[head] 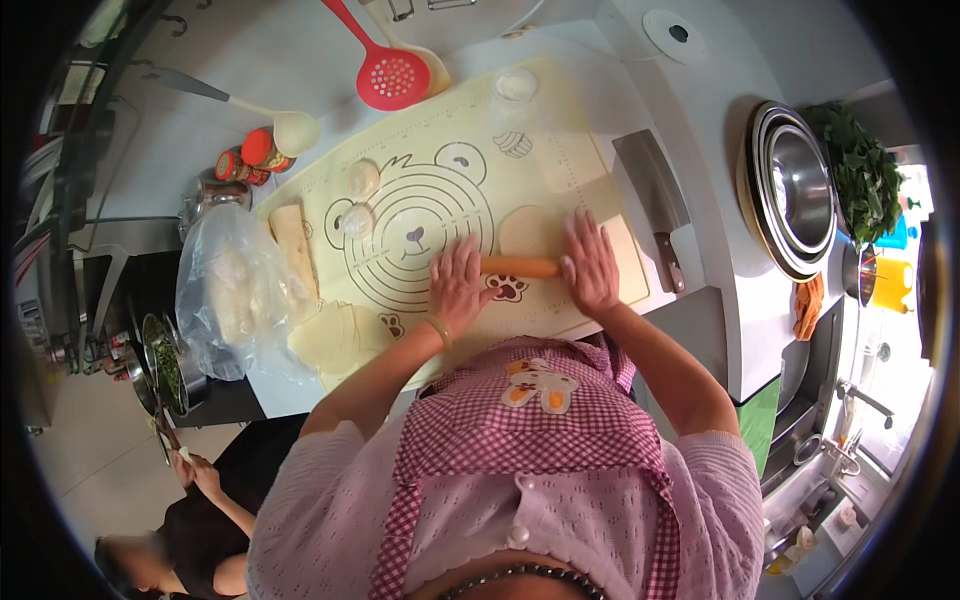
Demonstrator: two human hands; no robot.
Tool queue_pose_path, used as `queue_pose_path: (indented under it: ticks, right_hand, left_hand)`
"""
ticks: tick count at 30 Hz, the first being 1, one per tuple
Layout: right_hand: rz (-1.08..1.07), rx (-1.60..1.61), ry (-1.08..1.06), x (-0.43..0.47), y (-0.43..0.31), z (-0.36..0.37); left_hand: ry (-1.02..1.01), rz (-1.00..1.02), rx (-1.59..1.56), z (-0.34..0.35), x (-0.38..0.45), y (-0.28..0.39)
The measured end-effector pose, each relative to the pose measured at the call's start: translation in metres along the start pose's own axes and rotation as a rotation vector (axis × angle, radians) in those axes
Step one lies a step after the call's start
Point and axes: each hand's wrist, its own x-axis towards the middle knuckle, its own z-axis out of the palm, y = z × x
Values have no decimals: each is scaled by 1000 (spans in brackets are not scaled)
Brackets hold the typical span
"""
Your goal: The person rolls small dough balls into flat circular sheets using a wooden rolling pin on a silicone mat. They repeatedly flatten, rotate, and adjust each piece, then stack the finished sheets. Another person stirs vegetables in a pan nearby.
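Observation:
A wooden rolling pin (520,266) lies across the cream baking mat (420,337), which bears a printed bear's face. My left hand (456,281) rests over its left end, fingers stretched forward. Over the right end is my right hand (590,262), pressing flat. A thin round of dough (529,226) lies just beyond the pin, partly behind it. Two small dough balls (364,178) sit on the mat's left half. Left of them is a dough log (291,240). Several flat dough rounds (341,341) overlap near the mat's front left corner.
A clear plastic bag with dough (234,289) stands at left. A cleaver (646,180) lies right of the mat. At the back are a bowl of white powder (516,84) and a red slotted spoon (391,77). Nested steel bowls (799,187) stand right. Another person's hands (196,472) appear lower left.

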Motion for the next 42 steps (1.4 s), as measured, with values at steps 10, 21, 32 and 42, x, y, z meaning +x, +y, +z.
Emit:
queue_pose_path:
  ticks: [10, 21, 32, 42]
  right_hand:
    - [-3, -103, -49, 19, 5, 6]
    - [134, -80, -120, 33, 14, 28]
    - [268, -180, -114, 56, 32, 23]
    - [-71, -298, 414, 73, 67, 32]
  left_hand:
    - [-38, -48, -1, 13, -2, -6]
    - [-103, -98, 30, 10, 18, -3]
    - [-134, -118, -32, 7, 44, -1]
    - [-34, -19, -26, 5, 83, -7]
